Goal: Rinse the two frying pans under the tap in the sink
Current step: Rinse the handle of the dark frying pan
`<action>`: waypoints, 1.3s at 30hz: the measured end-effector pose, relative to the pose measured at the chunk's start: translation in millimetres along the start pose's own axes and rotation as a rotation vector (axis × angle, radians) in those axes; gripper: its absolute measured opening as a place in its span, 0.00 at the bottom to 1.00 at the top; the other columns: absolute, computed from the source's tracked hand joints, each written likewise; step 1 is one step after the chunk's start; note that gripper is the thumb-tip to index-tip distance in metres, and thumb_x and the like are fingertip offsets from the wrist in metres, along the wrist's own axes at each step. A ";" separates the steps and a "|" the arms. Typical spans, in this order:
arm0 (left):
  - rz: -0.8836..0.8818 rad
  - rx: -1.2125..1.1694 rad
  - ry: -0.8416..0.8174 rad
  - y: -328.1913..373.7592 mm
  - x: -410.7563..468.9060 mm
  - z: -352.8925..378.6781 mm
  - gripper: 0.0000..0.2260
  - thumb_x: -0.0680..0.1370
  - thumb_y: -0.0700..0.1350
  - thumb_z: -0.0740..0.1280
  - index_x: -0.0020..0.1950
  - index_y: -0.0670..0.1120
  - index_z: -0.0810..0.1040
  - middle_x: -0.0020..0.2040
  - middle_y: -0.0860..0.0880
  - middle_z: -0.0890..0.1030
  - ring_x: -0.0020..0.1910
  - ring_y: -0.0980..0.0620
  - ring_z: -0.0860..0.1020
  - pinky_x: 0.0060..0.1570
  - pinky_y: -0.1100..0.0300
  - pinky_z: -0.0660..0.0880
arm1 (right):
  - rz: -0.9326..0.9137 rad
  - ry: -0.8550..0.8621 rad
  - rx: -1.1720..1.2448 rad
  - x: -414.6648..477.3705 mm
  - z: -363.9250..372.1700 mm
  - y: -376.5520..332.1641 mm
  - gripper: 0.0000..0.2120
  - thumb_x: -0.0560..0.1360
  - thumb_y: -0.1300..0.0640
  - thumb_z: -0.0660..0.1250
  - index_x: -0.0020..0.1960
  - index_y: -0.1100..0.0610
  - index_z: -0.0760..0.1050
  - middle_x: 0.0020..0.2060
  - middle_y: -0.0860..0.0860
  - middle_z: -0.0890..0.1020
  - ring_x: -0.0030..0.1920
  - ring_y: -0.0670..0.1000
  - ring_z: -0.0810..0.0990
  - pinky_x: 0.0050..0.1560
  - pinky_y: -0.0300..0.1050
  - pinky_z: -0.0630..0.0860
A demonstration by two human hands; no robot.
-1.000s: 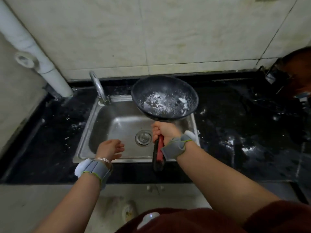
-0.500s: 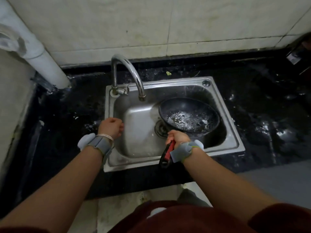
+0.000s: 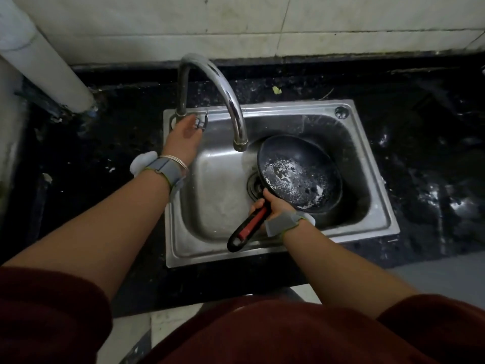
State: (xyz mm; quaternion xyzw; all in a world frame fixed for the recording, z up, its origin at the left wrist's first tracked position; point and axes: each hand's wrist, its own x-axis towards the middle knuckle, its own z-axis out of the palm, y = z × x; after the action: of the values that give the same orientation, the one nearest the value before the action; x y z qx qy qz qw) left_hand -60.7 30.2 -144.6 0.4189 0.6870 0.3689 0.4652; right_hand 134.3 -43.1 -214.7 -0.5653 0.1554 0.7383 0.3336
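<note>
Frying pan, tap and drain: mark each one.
frying pan (image 3: 301, 177), head view, on its white-flecked inner base.
tap (image 3: 231, 103), head view, on the curve of its spout.
drain (image 3: 253, 185), head view, on its uncovered left edge.

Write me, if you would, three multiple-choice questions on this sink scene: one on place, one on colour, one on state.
1. Where is the frying pan? A. on a shelf B. in the sink, right of the tap spout C. on a stove
2. The pan's handle is: A. blue B. black and red C. yellow
3. The right hand: A. lies open B. holds a sponge C. grips the handle
Answers: B, the sink's walls surround it; B, red strip on black; C, fingers curl round it.
</note>
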 end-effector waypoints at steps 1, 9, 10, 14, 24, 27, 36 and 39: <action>0.007 0.022 -0.009 -1.6 3.3 5.2 0.20 0.79 0.41 0.60 0.72 0.46 0.66 0.69 0.46 0.71 0.66 0.52 0.71 0.68 0.59 0.66 | 0.003 0.001 0.016 -1.0 -1.2 -0.2 0.20 0.79 0.50 0.62 0.32 0.57 0.63 0.15 0.51 0.67 0.14 0.49 0.67 0.25 0.38 0.71; 0.029 0.124 0.034 -0.3 34.2 28.6 0.17 0.81 0.47 0.57 0.69 0.47 0.69 0.59 0.50 0.75 0.58 0.53 0.73 0.55 0.67 0.64 | 0.051 0.007 0.075 -5.6 11.3 -14.7 0.18 0.78 0.51 0.64 0.35 0.57 0.64 0.16 0.50 0.67 0.17 0.48 0.67 0.28 0.41 0.70; 0.040 0.144 0.047 -0.5 36.2 28.2 0.16 0.81 0.46 0.57 0.67 0.46 0.72 0.57 0.48 0.76 0.55 0.51 0.74 0.54 0.65 0.66 | 0.066 -0.001 0.084 -7.1 11.1 -15.4 0.19 0.78 0.51 0.64 0.34 0.58 0.64 0.16 0.50 0.67 0.17 0.48 0.67 0.30 0.43 0.68; 0.083 0.159 0.133 -3.4 42.2 25.1 0.12 0.79 0.44 0.60 0.56 0.40 0.79 0.54 0.38 0.80 0.47 0.49 0.74 0.47 0.64 0.67 | 0.087 -0.008 0.089 -8.0 11.5 -16.0 0.19 0.79 0.51 0.64 0.33 0.58 0.64 0.16 0.50 0.67 0.13 0.49 0.67 0.32 0.43 0.67; 0.066 0.024 0.177 -18.9 34.2 22.6 0.13 0.78 0.44 0.64 0.60 0.43 0.79 0.54 0.48 0.81 0.50 0.58 0.74 0.43 0.79 0.68 | 0.068 0.014 0.067 -10.0 14.4 -17.4 0.20 0.79 0.51 0.63 0.32 0.59 0.64 0.15 0.50 0.67 0.13 0.49 0.66 0.33 0.42 0.66; 0.037 -0.049 0.177 -25.2 33.6 21.2 0.13 0.78 0.45 0.65 0.60 0.43 0.79 0.52 0.52 0.80 0.51 0.56 0.76 0.49 0.78 0.71 | 0.071 0.028 0.057 -9.4 14.6 -16.8 0.20 0.79 0.51 0.63 0.33 0.58 0.64 0.15 0.50 0.67 0.15 0.49 0.66 0.33 0.42 0.67; -0.023 -0.199 0.173 -37.1 34.1 19.7 0.13 0.76 0.44 0.67 0.60 0.44 0.79 0.52 0.50 0.81 0.53 0.54 0.78 0.62 0.53 0.75 | 0.077 0.048 0.041 -10.2 15.5 -16.6 0.19 0.79 0.50 0.64 0.33 0.58 0.64 0.15 0.50 0.67 0.14 0.49 0.66 0.32 0.43 0.67; -0.035 -0.179 0.185 -37.8 37.2 19.8 0.13 0.75 0.46 0.68 0.59 0.46 0.80 0.49 0.53 0.82 0.50 0.54 0.78 0.60 0.51 0.76 | 0.070 0.048 0.041 -10.6 15.4 -16.9 0.19 0.79 0.51 0.64 0.34 0.58 0.64 0.15 0.50 0.67 0.13 0.49 0.66 0.27 0.40 0.70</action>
State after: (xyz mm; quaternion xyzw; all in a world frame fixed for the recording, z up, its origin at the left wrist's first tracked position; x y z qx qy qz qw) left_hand -58.7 52.4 -196.6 0.3278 0.6985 0.4576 0.4418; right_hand 135.8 -24.8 -197.4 -0.5702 0.1982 0.7322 0.3153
